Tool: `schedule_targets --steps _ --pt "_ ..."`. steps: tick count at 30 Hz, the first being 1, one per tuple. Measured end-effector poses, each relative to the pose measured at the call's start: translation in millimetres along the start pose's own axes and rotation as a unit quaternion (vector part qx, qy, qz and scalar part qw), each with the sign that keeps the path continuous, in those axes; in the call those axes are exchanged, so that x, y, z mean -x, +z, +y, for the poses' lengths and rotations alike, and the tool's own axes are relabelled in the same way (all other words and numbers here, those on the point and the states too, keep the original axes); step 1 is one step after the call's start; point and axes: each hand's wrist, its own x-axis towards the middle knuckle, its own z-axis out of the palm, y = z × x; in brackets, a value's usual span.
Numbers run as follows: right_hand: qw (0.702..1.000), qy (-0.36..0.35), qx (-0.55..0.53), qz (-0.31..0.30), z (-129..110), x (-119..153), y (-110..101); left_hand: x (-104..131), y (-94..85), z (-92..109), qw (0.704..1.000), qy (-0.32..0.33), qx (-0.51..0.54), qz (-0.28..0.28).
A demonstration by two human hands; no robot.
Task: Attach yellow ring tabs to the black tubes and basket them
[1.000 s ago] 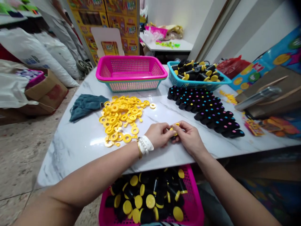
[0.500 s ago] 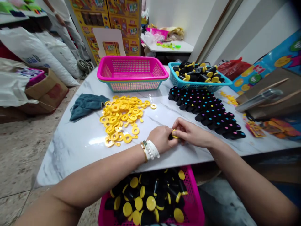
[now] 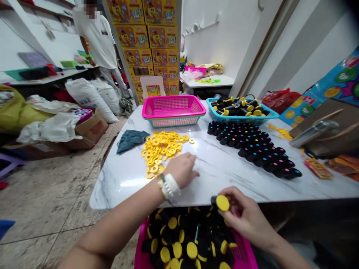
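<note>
The right hand (image 3: 246, 216) had its grip clamped on a yellow-capped black piece (image 3: 222, 203), thumb below and fingers behind, probably so the round cap faced the person unobstructed. That piece hung at 5 o'clock of the view, just off the near edge of the worktop (image 3: 126, 185). At the hand's 8 o'clock, the lower pink basket (image 3: 245, 249) sat under that edge with many similar pieces heaped inside, presumably to keep them close without taking up surface.

The left hand (image 3: 182, 171) was over the worktop, its grip apart, with no piece visible in it, though its underside was hidden. At its 10 o'clock lay the yellow rings (image 3: 161, 144), loosely heaped, likely for easy picking. The dotted black pieces (image 3: 252, 149) stood in slanting rows at 2 o'clock, perhaps so their coloured tops could be read at a glance; beyond them, the blue basket (image 3: 241, 119) held a jumble.
</note>
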Motion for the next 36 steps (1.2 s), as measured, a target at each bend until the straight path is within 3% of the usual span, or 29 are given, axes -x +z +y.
schedule_targets --steps 3,6,8,11,13,17,20,24,28,32,36 --pt "0.996 -0.009 -0.02 -0.086 -2.3 24.7 12.9 22.8 -5.3 -23.9 0.992 -0.094 -0.082 0.021" --pt "0.991 -0.032 -0.039 -0.121 -8.5 19.4 17.4 30.2 0.8 -37.2 0.992 -0.085 -0.091 0.005" --pt "0.995 -0.052 -0.033 -0.073 -13.1 1.7 13.3 28.5 7.7 -34.1 0.997 -0.045 -0.07 0.004" --pt "0.996 -0.045 -0.03 0.068 -15.5 -35.3 -0.1 17.9 18.0 -14.1 1.0 0.007 -0.017 0.018" --pt "0.992 -0.016 -0.064 0.109 -12.7 -61.0 -10.4 4.4 22.6 3.2 0.998 0.043 0.015 0.041" --pt "0.979 0.036 -0.188 0.076 -0.8 -99.7 -29.9 -39.2 25.2 30.0 0.986 0.124 0.07 0.085" --pt "0.963 0.04 -0.221 0.151 10.9 -110.0 -45.6 -81.9 27.7 37.4 0.974 0.155 0.125 0.109" --pt "0.944 0.069 -0.2 0.254 29.8 -104.6 -59.1 -140.6 39.0 39.2 0.978 0.026 0.176 0.107" --pt "0.936 0.073 -0.212 0.272 43.3 -97.8 -55.5 -184.0 53.5 44.7 0.987 -0.075 0.118 0.072" --pt "0.938 0.061 -0.215 0.265 47.0 -99.1 -51.3 -197.9 59.5 52.2 0.99 -0.095 0.064 0.08" --pt "0.932 0.068 -0.233 0.269 47.0 -99.0 -56.8 -168.8 56.4 49.6 0.994 -0.065 0.066 0.063"
